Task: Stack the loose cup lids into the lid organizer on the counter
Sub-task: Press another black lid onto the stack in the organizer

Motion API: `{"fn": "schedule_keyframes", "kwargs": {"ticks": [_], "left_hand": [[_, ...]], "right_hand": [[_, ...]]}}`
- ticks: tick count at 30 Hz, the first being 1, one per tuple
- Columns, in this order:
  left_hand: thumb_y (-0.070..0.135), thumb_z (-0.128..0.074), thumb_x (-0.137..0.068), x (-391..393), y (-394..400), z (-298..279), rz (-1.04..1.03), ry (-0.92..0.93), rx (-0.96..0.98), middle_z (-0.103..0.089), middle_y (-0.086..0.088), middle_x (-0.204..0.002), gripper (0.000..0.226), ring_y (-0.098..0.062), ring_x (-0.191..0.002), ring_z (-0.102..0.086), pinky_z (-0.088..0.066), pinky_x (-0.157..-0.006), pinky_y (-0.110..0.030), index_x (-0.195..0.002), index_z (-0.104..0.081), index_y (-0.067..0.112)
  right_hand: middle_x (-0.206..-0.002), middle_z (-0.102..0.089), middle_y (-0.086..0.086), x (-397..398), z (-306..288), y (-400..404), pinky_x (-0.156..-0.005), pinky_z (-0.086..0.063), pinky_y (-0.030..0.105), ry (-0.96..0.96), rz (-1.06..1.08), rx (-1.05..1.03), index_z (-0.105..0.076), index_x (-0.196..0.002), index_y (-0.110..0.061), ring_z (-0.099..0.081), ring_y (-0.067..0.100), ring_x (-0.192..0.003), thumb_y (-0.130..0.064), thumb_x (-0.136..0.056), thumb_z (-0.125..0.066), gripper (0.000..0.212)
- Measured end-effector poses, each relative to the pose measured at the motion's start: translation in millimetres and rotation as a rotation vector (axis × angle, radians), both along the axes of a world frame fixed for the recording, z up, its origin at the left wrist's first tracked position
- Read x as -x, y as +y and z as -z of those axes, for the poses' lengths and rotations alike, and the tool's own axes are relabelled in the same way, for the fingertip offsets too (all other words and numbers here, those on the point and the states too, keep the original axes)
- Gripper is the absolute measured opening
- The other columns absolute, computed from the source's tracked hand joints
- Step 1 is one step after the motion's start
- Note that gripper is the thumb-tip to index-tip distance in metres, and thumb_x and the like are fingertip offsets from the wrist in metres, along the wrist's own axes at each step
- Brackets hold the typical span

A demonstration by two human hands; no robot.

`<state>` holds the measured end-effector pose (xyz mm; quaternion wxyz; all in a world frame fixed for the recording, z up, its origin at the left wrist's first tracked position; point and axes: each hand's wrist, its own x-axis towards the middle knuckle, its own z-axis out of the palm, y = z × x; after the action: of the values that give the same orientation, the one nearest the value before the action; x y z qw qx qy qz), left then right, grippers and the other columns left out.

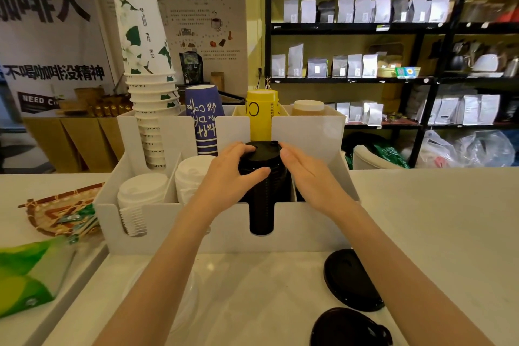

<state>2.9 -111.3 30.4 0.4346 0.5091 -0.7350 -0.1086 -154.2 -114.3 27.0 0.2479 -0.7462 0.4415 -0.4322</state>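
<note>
A white lid organizer [224, 233] stands on the counter, with a tall stack of black lids [262, 199] in its third front slot. My left hand [229, 177] grips the top of that stack, thumb across its front. My right hand [306, 174] lies flat against the stack's right side, fingers together and holding nothing. Two loose black lids lie on the counter under my right arm, one [349, 279] nearer the organizer and one [346, 327] at the frame's bottom edge. A clear dome lid [185, 295] rests under my left arm.
Two stacks of white lids [141, 194] [191, 177] fill the left slots. Paper cup stacks, white [146, 70], purple [203, 121] and yellow [261, 115], stand in the back row. A woven tray [56, 211] and a green packet [25, 272] lie left. Shelves of bags [365, 36] stand behind.
</note>
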Motion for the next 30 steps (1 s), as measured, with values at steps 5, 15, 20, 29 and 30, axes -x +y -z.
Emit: {"fn": "schedule_keyframes", "kwargs": {"ticks": [5,15,20,29,30], "left_hand": [[0.031,-0.059,-0.081,0.4,0.1,-1.9,-0.026,0.008,0.002,-0.037,-0.004,-0.143,0.051,-0.018,-0.129,-0.034,-0.024,-0.094,-0.019,-0.128,-0.045,0.018],[0.032,-0.058,-0.081,-0.7,-4.2,2.0,0.007,0.001,-0.009,-0.037,0.000,-0.140,0.055,-0.009,-0.124,-0.032,-0.024,-0.090,-0.011,-0.131,-0.039,0.019],[0.033,-0.059,-0.080,-0.2,-5.1,3.5,0.010,0.038,-0.034,-0.045,-0.003,-0.132,0.054,-0.011,-0.112,-0.041,-0.036,-0.092,-0.022,-0.129,-0.040,0.019],[0.032,-0.057,-0.082,-0.7,-6.1,2.6,0.007,0.059,-0.115,-0.030,-0.003,-0.142,0.056,-0.016,-0.126,-0.032,-0.031,-0.099,-0.024,-0.133,-0.038,0.020],[0.032,-0.058,-0.082,-0.6,-5.2,2.3,0.011,0.071,-0.111,-0.033,-0.003,-0.139,0.055,-0.013,-0.120,-0.035,-0.032,-0.094,-0.020,-0.132,-0.039,0.020]], "right_hand": [[-0.123,-0.057,0.008,3.1,0.1,-2.2,-0.095,-0.038,0.027,-0.153,-0.025,-0.077,-0.051,-0.122,-0.019,-0.050,0.015,-0.111,-0.036,-0.095,-0.029,0.039],[-0.136,-0.048,0.004,0.2,-5.4,5.0,-0.102,-0.030,0.025,-0.017,-0.010,-0.053,-0.037,-0.135,-0.017,-0.044,0.013,-0.119,-0.034,-0.095,-0.028,0.045],[-0.138,-0.046,0.001,0.1,-4.7,3.2,-0.100,-0.027,0.023,-0.025,0.008,-0.065,-0.035,-0.137,-0.020,-0.040,0.011,-0.124,-0.035,-0.095,-0.029,0.045],[-0.107,-0.062,0.008,2.3,-8.3,3.9,-0.092,-0.042,0.033,-0.031,0.008,0.019,-0.057,-0.114,-0.012,-0.053,0.013,-0.097,-0.031,-0.095,-0.030,0.038],[-0.105,-0.060,0.004,1.7,-8.6,4.3,-0.091,-0.042,0.029,-0.029,0.003,0.023,-0.055,-0.116,-0.013,-0.052,0.009,-0.094,-0.030,-0.095,-0.030,0.037]]}}
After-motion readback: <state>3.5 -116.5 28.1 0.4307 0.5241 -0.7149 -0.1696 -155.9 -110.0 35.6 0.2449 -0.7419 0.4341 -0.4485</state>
